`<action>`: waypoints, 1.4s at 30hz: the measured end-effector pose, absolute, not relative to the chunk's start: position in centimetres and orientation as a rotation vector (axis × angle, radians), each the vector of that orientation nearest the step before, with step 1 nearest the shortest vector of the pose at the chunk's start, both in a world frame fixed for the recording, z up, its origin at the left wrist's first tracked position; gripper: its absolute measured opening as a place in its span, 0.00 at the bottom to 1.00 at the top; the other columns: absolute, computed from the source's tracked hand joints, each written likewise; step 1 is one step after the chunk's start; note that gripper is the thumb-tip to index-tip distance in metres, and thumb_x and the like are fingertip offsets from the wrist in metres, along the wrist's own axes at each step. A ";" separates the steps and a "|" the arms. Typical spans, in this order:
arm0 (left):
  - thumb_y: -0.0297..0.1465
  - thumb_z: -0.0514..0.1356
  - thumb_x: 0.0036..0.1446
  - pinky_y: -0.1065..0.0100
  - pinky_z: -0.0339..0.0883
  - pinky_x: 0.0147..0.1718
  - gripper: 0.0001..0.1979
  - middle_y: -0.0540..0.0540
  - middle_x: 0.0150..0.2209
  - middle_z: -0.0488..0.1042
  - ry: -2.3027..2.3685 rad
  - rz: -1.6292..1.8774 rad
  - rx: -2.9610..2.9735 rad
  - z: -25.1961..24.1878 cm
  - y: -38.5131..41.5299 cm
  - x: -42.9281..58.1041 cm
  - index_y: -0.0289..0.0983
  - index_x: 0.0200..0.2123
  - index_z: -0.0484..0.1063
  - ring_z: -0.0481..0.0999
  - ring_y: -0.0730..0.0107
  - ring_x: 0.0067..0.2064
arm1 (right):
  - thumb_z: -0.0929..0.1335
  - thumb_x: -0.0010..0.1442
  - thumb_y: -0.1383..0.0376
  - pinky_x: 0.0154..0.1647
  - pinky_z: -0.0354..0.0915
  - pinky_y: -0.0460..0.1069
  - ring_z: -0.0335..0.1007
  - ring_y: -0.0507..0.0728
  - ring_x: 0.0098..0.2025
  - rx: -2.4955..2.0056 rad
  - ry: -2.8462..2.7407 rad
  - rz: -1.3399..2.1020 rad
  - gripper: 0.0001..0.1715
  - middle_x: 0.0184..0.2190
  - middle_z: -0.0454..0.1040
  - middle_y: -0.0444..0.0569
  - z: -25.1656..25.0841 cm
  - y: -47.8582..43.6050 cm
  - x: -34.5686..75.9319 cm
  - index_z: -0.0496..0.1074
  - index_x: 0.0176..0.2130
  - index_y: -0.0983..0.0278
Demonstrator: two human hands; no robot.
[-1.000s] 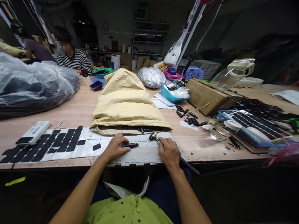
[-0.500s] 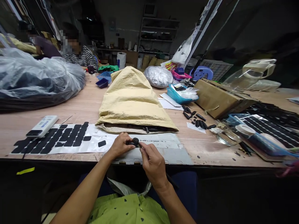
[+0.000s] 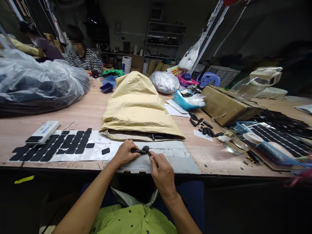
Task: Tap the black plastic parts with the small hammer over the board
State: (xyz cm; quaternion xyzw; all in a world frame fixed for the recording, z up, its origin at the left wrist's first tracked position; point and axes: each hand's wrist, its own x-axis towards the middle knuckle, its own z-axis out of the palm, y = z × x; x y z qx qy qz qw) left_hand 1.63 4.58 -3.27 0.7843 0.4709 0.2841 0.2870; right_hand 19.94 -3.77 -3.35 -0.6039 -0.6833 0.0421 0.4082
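Observation:
My left hand (image 3: 125,153) is closed around the handle end of a small black part with a round head (image 3: 145,149); its exact kind is unclear. My right hand (image 3: 162,175) pinches a thin piece against that round head, too small to name. Both hands are just above a grey board (image 3: 181,162) at the table's front edge. Behind them lies a yellow woven sack (image 3: 138,110), its mouth facing me, with black parts (image 3: 153,137) showing inside. To the left is a white backing sheet (image 3: 96,154) of black stickers, with one loose sticker (image 3: 105,150).
A white device (image 3: 45,130) with a cable rests on the sticker sheet. Loose black parts (image 3: 207,131), a blue tray (image 3: 187,100) and a cardboard box (image 3: 226,105) are on the right. A large plastic bag (image 3: 44,81) fills the left. Two people sit beyond it.
The black part's round head has shifted slightly right and down, and my right hand has moved a little right with it. My left hand keeps its grip. The view has turned slightly.

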 end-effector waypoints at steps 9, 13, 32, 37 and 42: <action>0.35 0.67 0.50 0.63 0.62 0.41 0.10 0.47 0.36 0.69 1.291 0.646 2.216 -3.1 4.3 1.9 0.40 0.37 0.77 0.66 0.62 0.41 | 0.64 0.65 0.65 0.36 0.62 0.48 0.70 0.55 0.37 -1.751 -1.752 -0.198 0.14 0.35 0.76 0.46 -4.4 -0.7 27.6 0.77 0.45 0.59; 0.35 0.69 0.49 0.63 0.62 0.43 0.08 0.47 0.38 0.70 1.205 0.624 2.234 -2.7 4.4 1.5 0.40 0.34 0.78 0.66 0.62 0.43 | 0.64 0.64 0.65 0.40 0.61 0.49 0.68 0.56 0.38 -1.660 -1.926 -0.257 0.13 0.33 0.75 0.47 -5.7 1.0 30.0 0.78 0.43 0.60; 0.34 0.70 0.45 0.46 0.49 0.65 0.05 0.51 0.66 0.61 0.911 0.340 2.258 -1.2 -0.1 2.4 0.45 0.30 0.82 0.58 0.47 0.67 | 0.65 0.64 0.64 0.40 0.60 0.49 0.65 0.56 0.37 -1.669 -1.853 -0.324 0.11 0.33 0.74 0.46 -6.6 1.1 29.9 0.77 0.43 0.60; 0.31 0.57 0.61 0.58 0.69 0.48 0.10 0.42 0.43 0.76 1.516 0.709 2.135 -1.2 5.2 2.1 0.39 0.40 0.78 0.73 0.60 0.48 | 0.65 0.63 0.64 0.41 0.60 0.49 0.65 0.57 0.37 -1.672 -1.855 -0.325 0.11 0.34 0.74 0.46 -6.4 1.1 29.8 0.77 0.43 0.60; 0.30 0.55 0.61 0.53 0.66 0.49 0.13 0.39 0.46 0.76 2.032 0.434 2.233 -1.0 10.4 2.4 0.38 0.48 0.73 0.70 0.50 0.52 | 0.66 0.63 0.63 0.40 0.61 0.50 0.65 0.57 0.37 -1.682 -1.845 -0.324 0.11 0.34 0.74 0.46 -6.5 1.1 29.9 0.77 0.43 0.60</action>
